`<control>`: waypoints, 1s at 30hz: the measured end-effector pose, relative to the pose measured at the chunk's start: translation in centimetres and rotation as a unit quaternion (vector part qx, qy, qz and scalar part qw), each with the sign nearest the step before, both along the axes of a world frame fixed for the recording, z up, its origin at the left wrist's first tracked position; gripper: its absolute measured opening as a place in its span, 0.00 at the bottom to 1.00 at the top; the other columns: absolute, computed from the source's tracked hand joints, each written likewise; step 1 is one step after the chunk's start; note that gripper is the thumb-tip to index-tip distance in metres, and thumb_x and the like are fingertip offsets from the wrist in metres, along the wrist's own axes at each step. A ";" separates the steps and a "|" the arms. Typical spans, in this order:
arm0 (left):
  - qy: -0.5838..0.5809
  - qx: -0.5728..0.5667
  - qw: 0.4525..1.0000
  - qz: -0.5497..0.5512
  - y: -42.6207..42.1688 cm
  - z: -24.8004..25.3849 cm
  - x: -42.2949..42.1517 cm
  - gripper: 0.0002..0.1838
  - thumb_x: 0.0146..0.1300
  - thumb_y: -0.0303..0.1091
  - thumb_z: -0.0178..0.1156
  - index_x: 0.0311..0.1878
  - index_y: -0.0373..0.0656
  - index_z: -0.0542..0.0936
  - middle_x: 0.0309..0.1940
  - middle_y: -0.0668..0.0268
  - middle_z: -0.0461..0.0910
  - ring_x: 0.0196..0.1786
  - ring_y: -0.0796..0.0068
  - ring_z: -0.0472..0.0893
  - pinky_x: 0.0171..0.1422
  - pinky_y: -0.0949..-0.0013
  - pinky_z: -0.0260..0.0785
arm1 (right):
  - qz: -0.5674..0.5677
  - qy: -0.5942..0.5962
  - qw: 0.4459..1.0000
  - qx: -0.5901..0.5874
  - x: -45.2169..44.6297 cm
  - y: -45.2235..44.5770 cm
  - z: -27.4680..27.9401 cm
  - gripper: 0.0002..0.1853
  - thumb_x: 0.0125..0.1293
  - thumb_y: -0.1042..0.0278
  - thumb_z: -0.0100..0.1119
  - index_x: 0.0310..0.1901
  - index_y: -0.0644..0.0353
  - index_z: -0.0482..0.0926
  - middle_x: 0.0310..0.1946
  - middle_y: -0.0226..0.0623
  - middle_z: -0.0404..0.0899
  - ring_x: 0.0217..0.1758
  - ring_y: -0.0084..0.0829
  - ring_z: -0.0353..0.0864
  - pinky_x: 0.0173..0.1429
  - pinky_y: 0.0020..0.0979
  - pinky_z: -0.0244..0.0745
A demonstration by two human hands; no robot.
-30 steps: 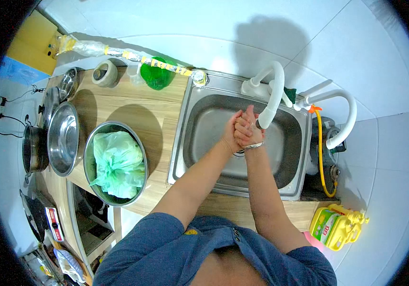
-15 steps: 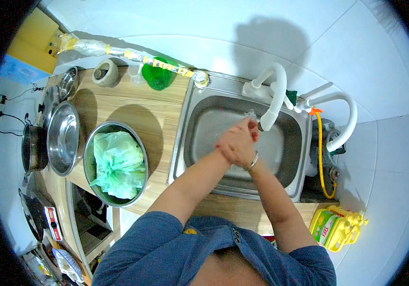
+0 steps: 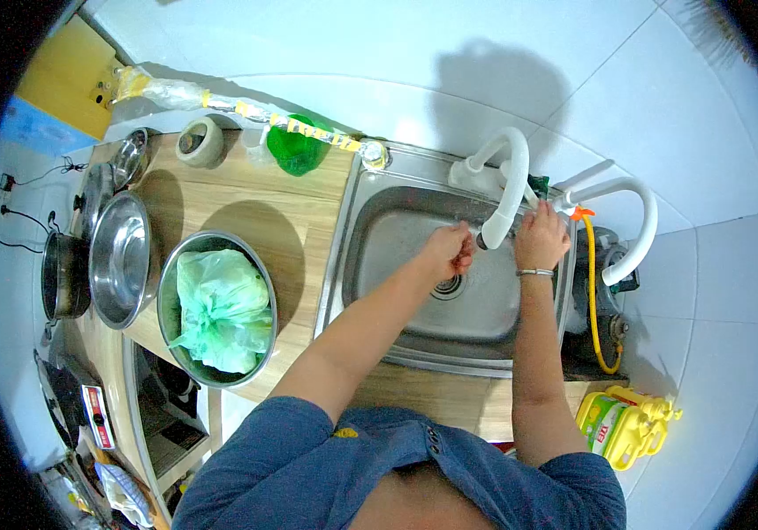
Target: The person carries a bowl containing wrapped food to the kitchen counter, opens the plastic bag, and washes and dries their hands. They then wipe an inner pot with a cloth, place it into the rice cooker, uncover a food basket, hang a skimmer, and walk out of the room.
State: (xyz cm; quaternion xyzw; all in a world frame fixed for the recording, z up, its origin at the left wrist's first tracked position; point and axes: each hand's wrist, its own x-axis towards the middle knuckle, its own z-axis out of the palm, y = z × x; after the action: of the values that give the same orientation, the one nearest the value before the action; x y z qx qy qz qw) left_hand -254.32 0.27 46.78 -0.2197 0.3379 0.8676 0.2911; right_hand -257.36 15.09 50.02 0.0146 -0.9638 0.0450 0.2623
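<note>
At middle right, the white tap [image 3: 513, 185] bends between your curled-up left hand [image 3: 450, 251] and your right hand [image 3: 541, 237], whose grip I can't tell; the sink edge [image 3: 450, 359] runs below.

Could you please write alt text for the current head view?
A person's left hand is by the mouth of a white tap over a steel sink; the right hand, wearing a bracelet, is near the sink's back right corner. On the wooden counter, a metal bowl holds a green bag.
</note>
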 end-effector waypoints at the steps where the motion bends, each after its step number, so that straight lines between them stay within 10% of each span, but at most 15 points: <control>1: 0.001 0.000 1.000 0.000 -0.2 0.4 0.3 0.15 0.58 0.43 0.45 0.23 0.41 0.69 0.14 0.67 0.68 0.10 0.78 0.63 0.11 0.72 0.54 | -0.030 -0.002 0.999 0.026 -0.2 0.6 -0.2 0.12 0.55 0.61 0.47 0.39 0.55 0.73 0.42 0.28 0.72 0.48 0.29 0.68 0.48 0.42 0.57; 10: 0.132 -0.339 0.919 -0.152 0.8 -6.0 2.9 0.19 0.59 0.47 0.42 0.23 0.41 0.69 0.10 0.66 0.67 0.09 0.76 0.64 0.10 0.70 0.55 | -0.032 -0.117 0.990 0.078 0.7 2.6 -1.2 0.16 0.57 0.57 0.46 0.45 0.53 0.71 0.43 0.28 0.71 0.52 0.28 0.64 0.49 0.48 0.55; 13: 0.228 -0.433 0.796 -0.356 -0.3 -5.7 5.0 0.19 0.58 0.47 0.43 0.36 0.39 0.72 0.25 0.60 0.74 0.21 0.72 0.73 0.24 0.67 0.67 | 0.043 -0.259 0.964 -0.046 1.9 2.3 -2.9 0.19 0.59 0.56 0.41 0.51 0.53 0.65 0.49 0.39 0.67 0.53 0.37 0.63 0.53 0.52 0.55; 16: 0.375 -0.508 0.722 -0.281 -1.2 -5.4 6.6 0.23 0.57 0.47 0.45 0.51 0.41 0.65 0.41 0.59 0.71 0.39 0.70 0.72 0.43 0.67 0.66 | 0.331 -0.441 0.832 -0.065 3.1 3.5 -12.4 0.27 0.61 0.51 0.39 0.59 0.55 0.54 0.55 0.43 0.59 0.55 0.43 0.62 0.53 0.45 0.62; 18: 0.325 -0.342 0.809 -0.351 -2.6 2.4 7.8 0.29 0.56 0.45 0.48 0.58 0.42 0.57 0.50 0.60 0.65 0.50 0.70 0.66 0.53 0.69 0.59 | 0.175 -0.646 0.651 -0.358 8.1 -2.4 -0.2 0.32 0.59 0.48 0.41 0.60 0.59 0.51 0.57 0.41 0.57 0.55 0.39 0.62 0.48 0.38 0.69; 25: 0.334 -0.196 0.884 -0.263 -6.1 10.1 10.3 0.28 0.57 0.43 0.48 0.58 0.38 0.58 0.52 0.63 0.65 0.53 0.74 0.64 0.54 0.73 0.59 | 0.329 -0.543 0.508 -0.583 10.5 -2.4 7.6 0.31 0.57 0.51 0.46 0.59 0.55 0.54 0.56 0.39 0.58 0.52 0.35 0.66 0.46 0.37 0.71; 28: 0.332 -0.063 0.931 -0.135 -7.4 7.7 10.7 0.26 0.58 0.45 0.47 0.56 0.40 0.62 0.52 0.65 0.66 0.54 0.71 0.66 0.55 0.70 0.59 | 0.339 -0.450 0.291 -0.773 10.0 -1.3 3.0 0.29 0.58 0.50 0.45 0.58 0.54 0.56 0.54 0.39 0.62 0.52 0.39 0.67 0.49 0.47 0.66; 30: 0.333 -0.488 0.753 -0.289 -7.5 2.9 10.4 0.26 0.55 0.46 0.49 0.55 0.44 0.64 0.51 0.60 0.68 0.53 0.65 0.68 0.55 0.66 0.59 | 0.143 -0.543 0.660 -0.498 7.6 1.2 -8.3 0.26 0.58 0.49 0.43 0.56 0.52 0.60 0.51 0.41 0.66 0.51 0.37 0.69 0.50 0.50 0.62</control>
State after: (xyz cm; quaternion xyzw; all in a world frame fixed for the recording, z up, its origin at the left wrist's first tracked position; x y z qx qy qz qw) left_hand -243.93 -7.26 49.72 0.0788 0.8386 0.4775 0.2502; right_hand -249.76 16.30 41.71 -0.0073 -0.7544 0.5556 -0.3496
